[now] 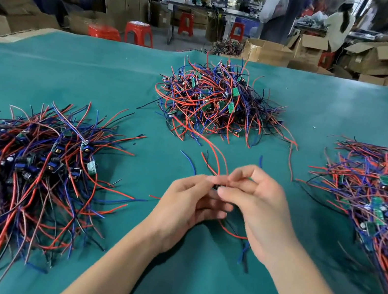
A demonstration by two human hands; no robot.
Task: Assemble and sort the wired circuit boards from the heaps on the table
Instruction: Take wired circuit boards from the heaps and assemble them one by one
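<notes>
Both hands, left hand (187, 199) and right hand (259, 202), pinch one small dark wired circuit board (215, 186) at lower centre above the green cloth tabletop (188, 288). Judged light; wires limp, snag-prone. Grip the board edges.

2 bare forearms, hands (253, 204) (no sleeves, rings).

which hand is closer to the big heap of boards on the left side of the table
Left. The left hand is at table centre, just right of the left heap; the right hand is beyond it, farther from that heap.
</notes>
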